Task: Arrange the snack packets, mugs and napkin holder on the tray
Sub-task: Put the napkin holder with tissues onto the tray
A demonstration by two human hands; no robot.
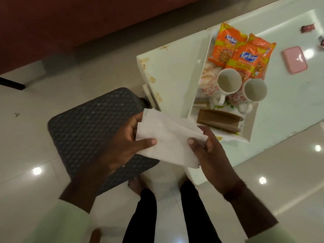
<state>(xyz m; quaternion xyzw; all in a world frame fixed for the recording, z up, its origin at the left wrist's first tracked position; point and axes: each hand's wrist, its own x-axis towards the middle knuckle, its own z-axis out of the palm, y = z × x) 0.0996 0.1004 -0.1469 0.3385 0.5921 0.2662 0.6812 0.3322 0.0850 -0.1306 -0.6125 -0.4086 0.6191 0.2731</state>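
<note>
A white tray (249, 127) lies on the white table. On it are two orange snack packets (245, 58), overlapping at the far end, two white flowered mugs (229, 81) (256, 90) standing upright, and a brown napkin holder (219, 121) at the near end. In front of the table, my left hand (121, 146) and my right hand (212, 155) both hold a stack of white paper napkins (168, 137), one at each side, just short of the tray.
A pink flat case (294, 60) lies on the table (170, 71) right of the tray, and small dark items (307, 28) sit at its far right. A dark woven stool (91, 127) stands on the tiled floor under my left hand.
</note>
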